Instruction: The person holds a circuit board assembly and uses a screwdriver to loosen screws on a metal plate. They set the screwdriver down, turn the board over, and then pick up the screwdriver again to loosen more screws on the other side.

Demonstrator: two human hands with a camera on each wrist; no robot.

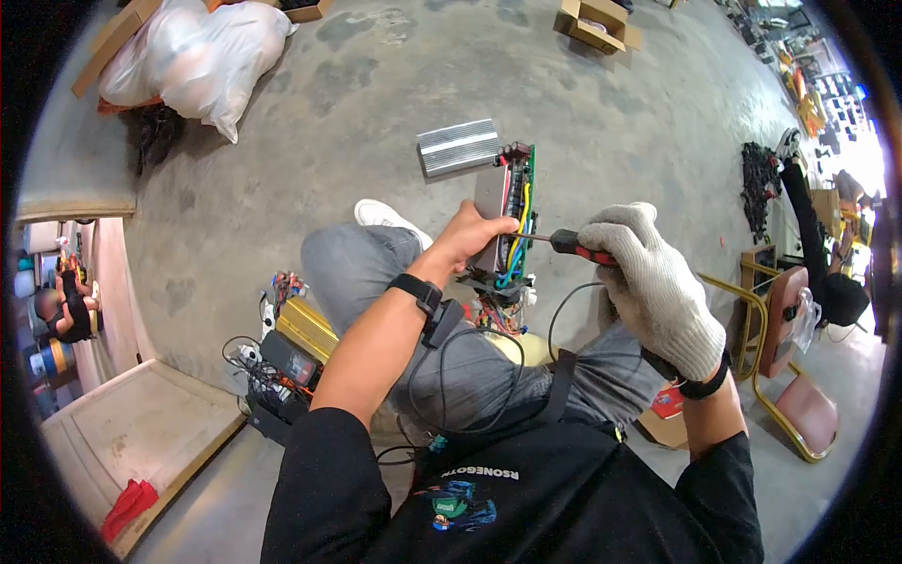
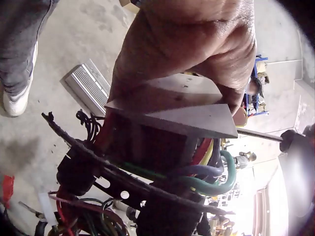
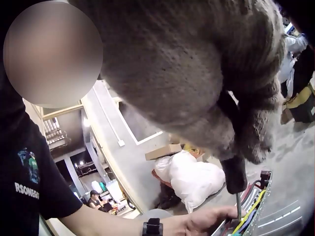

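Note:
My bare left hand [image 1: 467, 235] grips an opened electronic unit [image 1: 490, 193], its thumb across the top near the screwdriver's tip. The unit has a flat grey metal plate [image 2: 197, 118], a green circuit board edge [image 1: 533, 174] and yellow, blue and green wires [image 2: 216, 184]. In a white knitted glove, my right hand [image 1: 658, 291] holds a screwdriver [image 1: 573, 243] by its black and red handle. Its shaft points into the unit beside the left thumb. From the right wrist view, the screwdriver handle [image 3: 235, 174] stands nearly upright above the wires; the tip is hidden.
A silver finned metal casing [image 1: 458, 148] lies on the concrete floor beyond the unit. Left of my legs sit a gold-coloured unit [image 1: 305, 327] and tangled cables. A cable [image 1: 521, 376] loops over my lap. To the right stands a chair with a gold frame [image 1: 761, 357].

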